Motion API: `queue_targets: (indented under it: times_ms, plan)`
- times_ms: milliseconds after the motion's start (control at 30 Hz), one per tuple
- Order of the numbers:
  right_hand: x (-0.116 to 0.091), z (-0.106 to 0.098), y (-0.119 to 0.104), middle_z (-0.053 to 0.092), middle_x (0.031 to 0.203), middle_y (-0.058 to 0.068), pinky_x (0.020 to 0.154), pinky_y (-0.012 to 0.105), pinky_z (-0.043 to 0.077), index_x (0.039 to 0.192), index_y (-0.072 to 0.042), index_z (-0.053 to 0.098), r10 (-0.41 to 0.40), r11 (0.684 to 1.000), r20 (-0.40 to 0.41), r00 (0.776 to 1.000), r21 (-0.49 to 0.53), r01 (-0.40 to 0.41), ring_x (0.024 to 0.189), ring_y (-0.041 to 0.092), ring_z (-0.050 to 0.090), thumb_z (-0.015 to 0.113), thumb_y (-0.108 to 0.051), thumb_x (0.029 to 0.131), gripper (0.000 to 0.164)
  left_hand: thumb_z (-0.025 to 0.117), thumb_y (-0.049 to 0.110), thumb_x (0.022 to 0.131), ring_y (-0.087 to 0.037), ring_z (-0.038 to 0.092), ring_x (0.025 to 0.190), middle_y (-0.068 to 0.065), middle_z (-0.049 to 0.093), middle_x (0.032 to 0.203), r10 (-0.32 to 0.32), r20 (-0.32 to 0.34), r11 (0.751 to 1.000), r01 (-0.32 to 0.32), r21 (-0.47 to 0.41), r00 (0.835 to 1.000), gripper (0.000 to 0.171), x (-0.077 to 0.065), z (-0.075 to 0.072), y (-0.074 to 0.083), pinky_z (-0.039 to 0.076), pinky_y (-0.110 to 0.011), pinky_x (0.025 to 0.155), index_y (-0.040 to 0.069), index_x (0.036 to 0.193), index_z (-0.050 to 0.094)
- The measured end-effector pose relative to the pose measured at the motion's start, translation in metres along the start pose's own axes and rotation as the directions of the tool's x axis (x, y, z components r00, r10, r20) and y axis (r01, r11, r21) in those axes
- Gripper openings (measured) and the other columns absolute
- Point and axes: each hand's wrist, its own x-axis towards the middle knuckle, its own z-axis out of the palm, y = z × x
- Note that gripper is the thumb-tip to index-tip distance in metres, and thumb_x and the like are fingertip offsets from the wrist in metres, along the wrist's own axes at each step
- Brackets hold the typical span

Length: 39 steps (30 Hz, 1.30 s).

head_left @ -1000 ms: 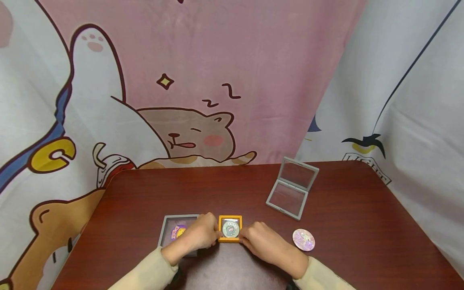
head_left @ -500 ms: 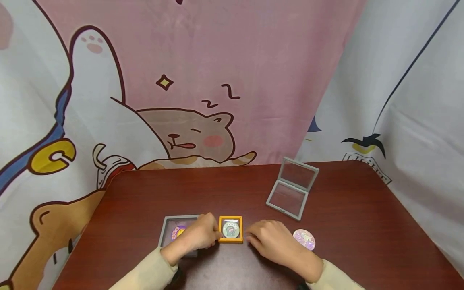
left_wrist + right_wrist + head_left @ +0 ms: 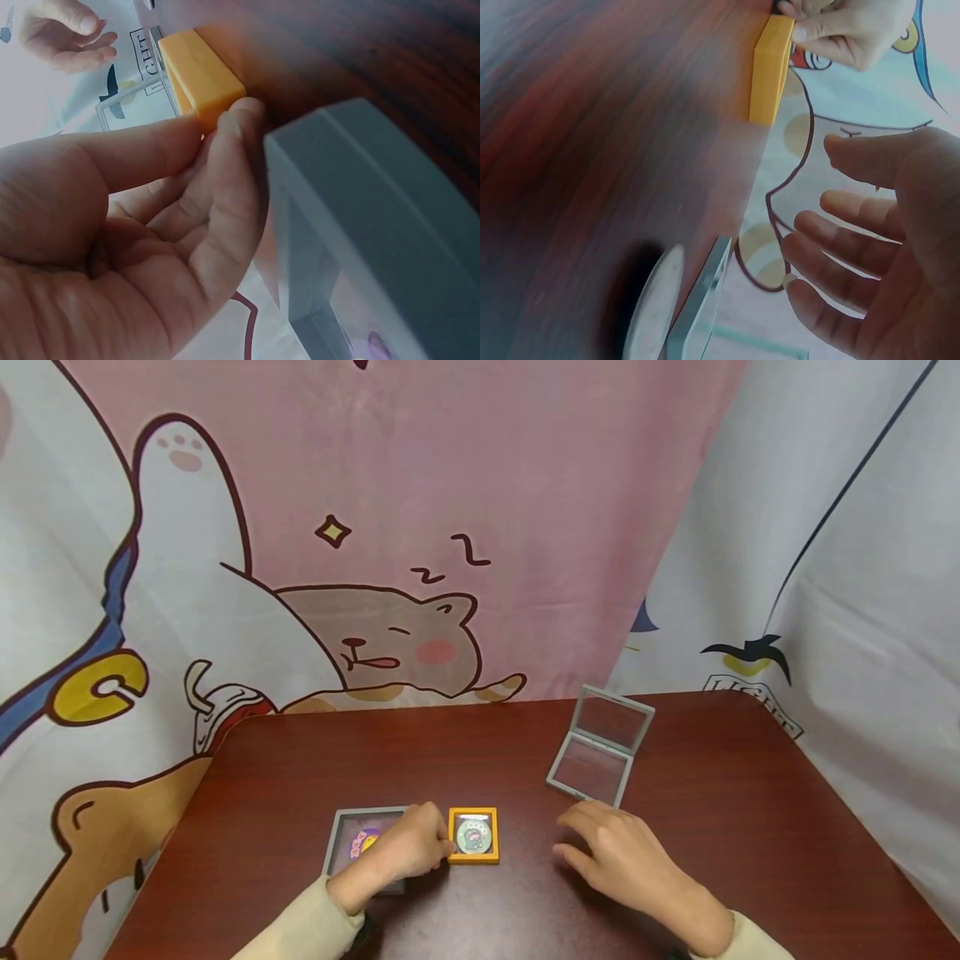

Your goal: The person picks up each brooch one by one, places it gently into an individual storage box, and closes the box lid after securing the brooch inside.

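My left hand pinches the left edge of a small orange-yellow display frame between thumb and fingertips. Inside that frame shows a round pale badge with a cartoon figure. My right hand hovers to the right of the frame, fingers loosely spread and holding nothing. Beneath it in the head view, a round pink badge is hidden; the right wrist view shows a round disc edge-on close by. Under my left forearm lies a grey display frame with a purple and yellow badge inside.
A grey hinged display case stands opened behind my right hand, its clear lid tilted up. The dark red-brown table runs back to a cartoon-printed curtain.
My right hand has let go of the small yellow frame and moved right, over the pink badge, its fingers spreading. My left hand stays on the frame's left edge.
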Motion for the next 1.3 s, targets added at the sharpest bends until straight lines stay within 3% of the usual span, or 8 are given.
queue_targets:
  times_ms: [233,667,1033,1300]
  plan:
    - [-0.018,-0.01,0.016,0.073,0.108,0.002,0.074,0.041,0.059,0.109,-0.011,0.076,0.077,0.996,0.033,0.996,-0.041,-0.076,0.097,0.021,0.071,0.093,-0.034,0.077,0.043,0.075,0.002,0.094,-0.002,0.042,0.037,0.008,0.048,0.042,0.0,0.001,1.0,0.0,0.003,1.0,0.043,-0.001,0.0,0.0,0.033,-0.021,0.041,0.005,0.052,0.065]
    - [-0.053,-0.013,0.043,0.069,0.102,-0.005,0.071,0.043,0.057,0.105,-0.012,0.075,0.167,0.981,0.098,0.981,-0.119,-0.155,0.095,0.02,0.068,0.096,-0.042,0.067,0.052,0.075,0.003,0.095,-0.003,0.043,0.038,0.008,0.048,0.041,-0.023,0.013,1.0,0.023,-0.005,1.0,0.045,0.0,0.001,-0.001,0.034,-0.022,0.041,0.006,0.052,0.065]
    - [-0.06,-0.009,0.049,0.062,0.095,-0.009,0.063,0.037,0.053,0.102,-0.012,0.075,0.198,0.974,0.141,0.97,-0.137,-0.179,0.087,0.015,0.064,0.096,-0.045,0.064,0.054,0.077,0.006,0.094,-0.007,0.044,0.045,0.008,0.048,0.042,-0.014,0.002,1.0,0.014,0.025,1.0,0.044,0.0,-0.002,0.0,0.032,-0.023,0.044,0.006,0.051,0.065]
    - [-0.058,-0.012,0.051,0.057,0.091,-0.01,0.061,0.034,0.049,0.1,-0.011,0.075,0.204,0.976,0.176,0.963,-0.116,-0.185,0.085,0.012,0.057,0.096,-0.041,0.065,0.051,0.074,0.005,0.095,-0.005,0.028,0.046,0.012,0.029,0.048,0.043,-0.08,0.999,-0.045,-0.015,0.996,0.055,0.006,-0.009,0.01,0.024,-0.023,0.046,0.016,0.051,0.044]
